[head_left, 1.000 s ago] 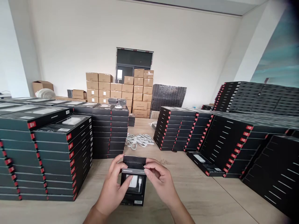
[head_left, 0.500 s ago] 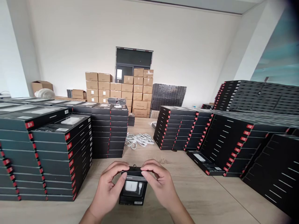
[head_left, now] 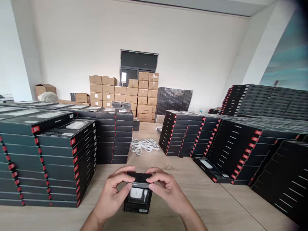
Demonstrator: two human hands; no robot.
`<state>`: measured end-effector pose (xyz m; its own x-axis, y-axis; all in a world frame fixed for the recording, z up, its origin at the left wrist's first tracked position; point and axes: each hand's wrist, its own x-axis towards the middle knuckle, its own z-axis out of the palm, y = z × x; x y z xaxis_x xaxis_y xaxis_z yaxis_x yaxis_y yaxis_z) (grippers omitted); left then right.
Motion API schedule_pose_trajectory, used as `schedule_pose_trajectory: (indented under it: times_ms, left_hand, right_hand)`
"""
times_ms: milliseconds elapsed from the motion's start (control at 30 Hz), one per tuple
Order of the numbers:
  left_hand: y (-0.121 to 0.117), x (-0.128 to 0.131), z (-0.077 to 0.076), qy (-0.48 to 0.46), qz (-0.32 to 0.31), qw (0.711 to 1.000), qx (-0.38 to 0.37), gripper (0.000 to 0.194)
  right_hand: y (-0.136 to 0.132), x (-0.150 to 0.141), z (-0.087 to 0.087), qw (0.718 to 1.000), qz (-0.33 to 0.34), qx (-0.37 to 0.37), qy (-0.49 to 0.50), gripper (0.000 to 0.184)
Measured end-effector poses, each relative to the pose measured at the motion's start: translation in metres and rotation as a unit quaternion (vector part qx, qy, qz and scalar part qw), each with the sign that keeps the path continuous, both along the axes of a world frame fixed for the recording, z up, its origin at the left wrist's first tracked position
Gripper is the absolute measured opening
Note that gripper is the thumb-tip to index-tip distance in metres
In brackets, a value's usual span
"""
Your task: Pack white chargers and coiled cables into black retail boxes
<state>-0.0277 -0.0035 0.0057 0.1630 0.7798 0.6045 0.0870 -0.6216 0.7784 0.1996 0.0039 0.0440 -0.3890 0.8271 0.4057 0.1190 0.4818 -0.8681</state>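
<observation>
A small black packaging box (head_left: 137,207) stands on the table in front of me. Through its clear front window show a white charger (head_left: 136,193) and a white cable plug (head_left: 145,194). My left hand (head_left: 115,192) pinches the box's upper left corner, thumb on the front edge and fingers on the black top panel (head_left: 139,177). At the upper right corner, my right hand (head_left: 165,190) grips in the same way. The back of the box is hidden.
Tall stacks of black boxes (head_left: 60,166) rise on the left, with more stacks (head_left: 221,147) on the right. One black box (head_left: 211,171) lies flat before the right stacks. White cables (head_left: 144,146) lie loose ahead. Brown cartons (head_left: 144,96) stand by the wall.
The dark loop at the box's top edge no longer shows, and more of the black top panel is visible. Both hands keep their grip; fingers have shifted slightly along the top.
</observation>
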Motion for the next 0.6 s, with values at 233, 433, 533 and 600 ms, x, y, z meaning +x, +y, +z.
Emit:
schedule_pose_trajectory:
  times_ms: [233,433,533,600]
  left_hand:
    - [0.014,0.002,-0.005,-0.14,0.062,0.984,-0.095,0.021]
    - [0.028,0.003,-0.014,-0.332,0.079,0.92,-0.193,0.04]
    - [0.037,0.007,-0.021,-0.306,0.098,0.924,-0.205,0.031]
    - [0.04,0.01,-0.024,-0.288,0.109,0.932,-0.191,0.023]
  right_hand:
    - [0.008,-0.018,-0.028,0.994,-0.017,-0.104,0.01,0.072]
    - [0.013,-0.035,-0.026,0.955,-0.044,-0.2,0.214,0.076]
    - [0.025,-0.059,0.014,0.919,-0.064,-0.226,0.316,0.067]
    - [0.038,-0.088,0.05,0.917,-0.058,-0.223,0.325,0.058]
